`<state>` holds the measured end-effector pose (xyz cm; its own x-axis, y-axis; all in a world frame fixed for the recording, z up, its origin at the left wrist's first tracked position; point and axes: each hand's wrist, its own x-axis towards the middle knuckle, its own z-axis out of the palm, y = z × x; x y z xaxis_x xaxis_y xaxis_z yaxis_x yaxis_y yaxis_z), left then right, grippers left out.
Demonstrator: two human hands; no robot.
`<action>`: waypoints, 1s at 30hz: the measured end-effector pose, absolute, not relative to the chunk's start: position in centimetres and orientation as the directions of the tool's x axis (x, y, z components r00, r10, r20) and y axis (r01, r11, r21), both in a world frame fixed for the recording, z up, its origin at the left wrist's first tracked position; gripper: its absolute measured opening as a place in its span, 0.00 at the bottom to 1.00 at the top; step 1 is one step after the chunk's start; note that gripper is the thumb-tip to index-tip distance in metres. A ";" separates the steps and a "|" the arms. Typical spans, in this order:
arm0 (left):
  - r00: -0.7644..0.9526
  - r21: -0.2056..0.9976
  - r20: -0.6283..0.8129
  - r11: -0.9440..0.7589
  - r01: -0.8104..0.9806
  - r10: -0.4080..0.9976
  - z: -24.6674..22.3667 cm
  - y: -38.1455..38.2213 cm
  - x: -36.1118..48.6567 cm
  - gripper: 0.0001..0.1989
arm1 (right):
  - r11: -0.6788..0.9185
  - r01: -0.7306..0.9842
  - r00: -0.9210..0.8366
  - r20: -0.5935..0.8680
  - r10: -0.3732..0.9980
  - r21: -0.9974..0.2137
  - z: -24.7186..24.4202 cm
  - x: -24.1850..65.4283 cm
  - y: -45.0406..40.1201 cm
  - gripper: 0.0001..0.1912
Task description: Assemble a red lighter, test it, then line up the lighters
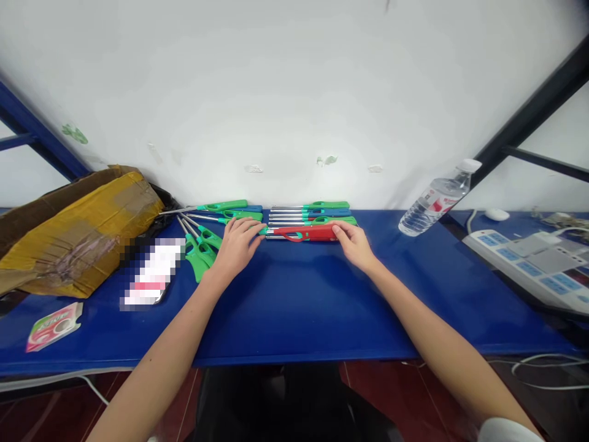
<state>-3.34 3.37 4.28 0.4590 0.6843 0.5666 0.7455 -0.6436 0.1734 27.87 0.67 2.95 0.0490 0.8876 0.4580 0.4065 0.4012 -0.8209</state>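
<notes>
My right hand (354, 245) pinches the right end of a red long-necked lighter (317, 232), which lies level with its metal nozzle to the left. Behind and beneath it is a row of lighters, among them a green lighter (329, 205), with metal nozzles pointing left. My left hand (239, 245) is spread with palm down beside the red lighter's nozzle end. A turquoise lighter part (262, 231) shows at its fingertips; what lies under the palm is hidden. Left of that hand, several green lighters (197, 261) are fanned out loosely.
A taped cardboard box (92, 227) stands on the blue table (299, 307) at left, near a blurred-out phone (154, 273) and a pink-green wrapper (54, 326). To the right are a tilted water bottle (435, 199), a power strip (529, 264) and a white mouse (497, 214). The wall closes off the back.
</notes>
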 end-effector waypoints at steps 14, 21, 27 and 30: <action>0.673 0.164 0.424 -0.782 0.601 0.606 5.0 3.1 -3.2 0.17 | 0.341 0.368 0.021 0.374 0.927 -0.865 1.9 27.9 0.9 0.24; 0.680 0.131 0.398 -0.772 0.622 0.616 4.5 2.8 -3.2 0.19 | 0.335 0.333 -0.025 0.347 0.938 -0.881 2.3 27.9 0.6 0.24; 0.679 0.087 0.409 -0.767 0.636 0.610 3.5 2.5 -2.3 0.18 | 0.308 0.294 -0.080 0.298 0.951 -0.905 2.3 27.6 0.2 0.24; 0.680 0.091 0.405 -0.767 0.635 0.611 3.3 2.4 -2.3 0.18 | 0.320 0.279 -0.092 0.306 0.947 -0.905 2.3 27.6 0.1 0.23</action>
